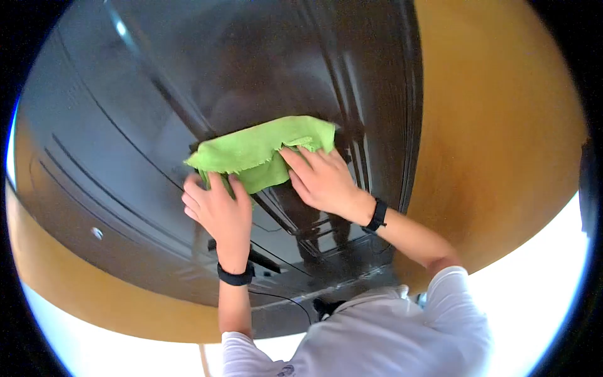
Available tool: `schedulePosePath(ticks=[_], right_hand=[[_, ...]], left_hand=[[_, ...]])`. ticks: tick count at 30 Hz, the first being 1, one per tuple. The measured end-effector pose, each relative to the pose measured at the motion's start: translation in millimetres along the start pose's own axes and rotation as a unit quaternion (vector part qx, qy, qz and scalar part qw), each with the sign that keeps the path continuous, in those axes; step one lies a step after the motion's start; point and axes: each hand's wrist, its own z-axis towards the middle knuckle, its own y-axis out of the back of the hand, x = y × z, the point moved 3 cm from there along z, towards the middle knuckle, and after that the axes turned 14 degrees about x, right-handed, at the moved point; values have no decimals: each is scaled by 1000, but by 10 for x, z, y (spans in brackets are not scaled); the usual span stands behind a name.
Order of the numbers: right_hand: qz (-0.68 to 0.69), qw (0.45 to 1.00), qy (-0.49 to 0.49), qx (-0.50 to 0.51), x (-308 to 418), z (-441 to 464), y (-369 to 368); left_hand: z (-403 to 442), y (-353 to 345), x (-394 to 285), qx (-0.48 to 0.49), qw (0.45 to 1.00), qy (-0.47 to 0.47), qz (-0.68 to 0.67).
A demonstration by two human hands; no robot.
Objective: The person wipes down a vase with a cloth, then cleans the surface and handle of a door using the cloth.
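Note:
A light green cloth (251, 146), folded over with a frayed edge, lies against a glossy dark brown panelled door (264, 69). At the cloth's lower left edge, the bent fingers of my left hand (221, 207) grip it. My right hand (326, 183) holds its right part, with some fingertips tucked at the fold and hidden by the fabric. Both wrists wear black bands. Grooves and raised mouldings run across the door's surface around the cloth.
Orange-yellow wall (490, 125) borders the door on the right and also curves along the lower left. A small round metal fitting (97, 233) sits on the door at the left. A thin dark cable (289, 299) hangs near my white shirt.

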Motion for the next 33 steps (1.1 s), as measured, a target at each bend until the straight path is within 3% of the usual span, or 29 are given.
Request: schedulePosePath(ticks=[4,8,11,12,13,17,18,20,23,27,30,33], right_hand=[[5,1000,3,7,146,67,-239],[47,994,70,65,410,266,-411],[78,985,90,128,663,102,-768],[82,981,99,148,728,-16,-893],[79,973,93,194,756,-181,-1016],[63,965,118,225,789,-284,-1235],[86,964,126,219,824,-224,-1251],[126,962,130,202,834,-82,-1270],[180,955,104,211,1038,160,-1246],[157,960,107,205,1335,200,-1420],[139,957,104,231,1320,-315,-1756],[176,951,56,247,1311,-545,-1977]], left_hand=[[-288,-208,311,155,973,89,-148],[-327,-63,608,126,951,158,-232],[-747,-590,963,153,865,254,-406],[-902,-567,847,191,776,337,-498],[-1030,-643,757,189,740,339,-550],[-1146,-814,737,138,588,321,-730],[-1112,-908,845,43,635,255,-728],[-861,-744,1011,-57,828,241,-503],[-679,-579,1285,-172,956,177,-157],[-789,-789,1516,-88,960,201,-171],[-1347,-1278,1551,-25,953,235,-191],[-1486,-1533,1742,40,923,236,-302]])
